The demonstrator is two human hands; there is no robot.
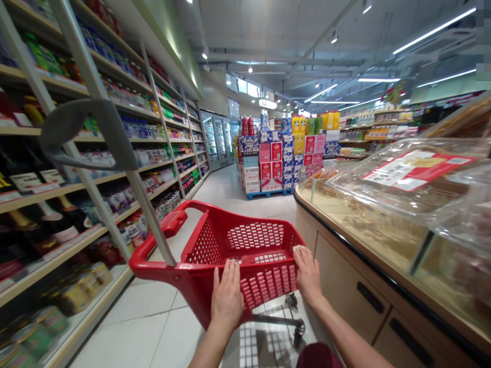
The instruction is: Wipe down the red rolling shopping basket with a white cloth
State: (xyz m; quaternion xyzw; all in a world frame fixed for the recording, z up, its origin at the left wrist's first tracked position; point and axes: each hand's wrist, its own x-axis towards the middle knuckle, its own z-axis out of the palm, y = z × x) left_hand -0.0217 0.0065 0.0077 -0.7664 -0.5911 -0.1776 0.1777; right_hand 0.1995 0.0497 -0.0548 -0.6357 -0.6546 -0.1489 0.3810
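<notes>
A red plastic shopping cart (268, 291) with perforated walls stands side-on in front of me. Its handle end, with a grey metal pole rising to a grey loop grip (86, 135), is at the left. My left hand (227, 299) lies against the near side, fingers close together and hooked at the top rim. Near the cart's right corner, my right hand (307, 273) has its fingers bent over the same rim. Both thumbs are partly hidden. Below the basket, part of the dark metal frame and wheels (298, 329) shows.
Shelves (126, 181) of bottles and cans line the left side. At right stands a wooden counter (345, 276) with glass edging, bearing clear plastic food boxes (383, 194). Stacked cartons (272, 163) stand on a blue pallet ahead, with glass-door fridges (218, 135) beyond. The floor (134, 312) is pale tile.
</notes>
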